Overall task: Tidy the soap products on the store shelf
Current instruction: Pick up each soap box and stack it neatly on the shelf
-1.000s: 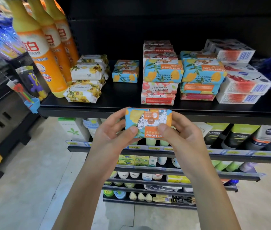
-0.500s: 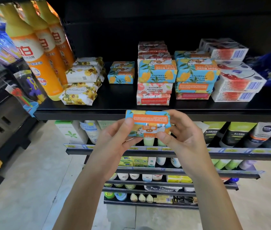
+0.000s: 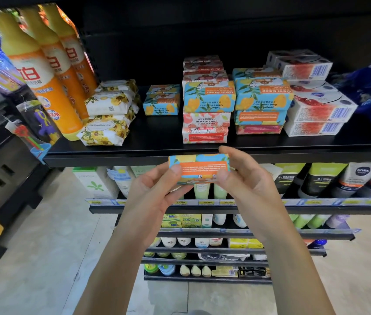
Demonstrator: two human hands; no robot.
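Both hands hold one blue, yellow and orange goat soap bar (image 3: 199,165) just below the front edge of the black shelf (image 3: 157,153). My left hand (image 3: 155,189) pinches its left end, and my right hand (image 3: 245,180) pinches its right end. The bar's orange side panel faces me. On the shelf stand stacks of the same blue soap (image 3: 209,96) over pink pomegranate soap (image 3: 205,130), a second blue stack (image 3: 263,96), and a small blue pair (image 3: 161,101) further left.
Orange detergent bottles (image 3: 43,71) stand at the shelf's left, beside floral wrapped soaps (image 3: 107,117). White and red boxes (image 3: 321,105) fill the right. Lower shelves hold tubes and bottles (image 3: 323,180). A black display with hanging toys (image 3: 34,123) stands at the left.
The bar has been turned in my hands from its printed face to its orange side panel, and it has risen slightly toward the shelf edge.
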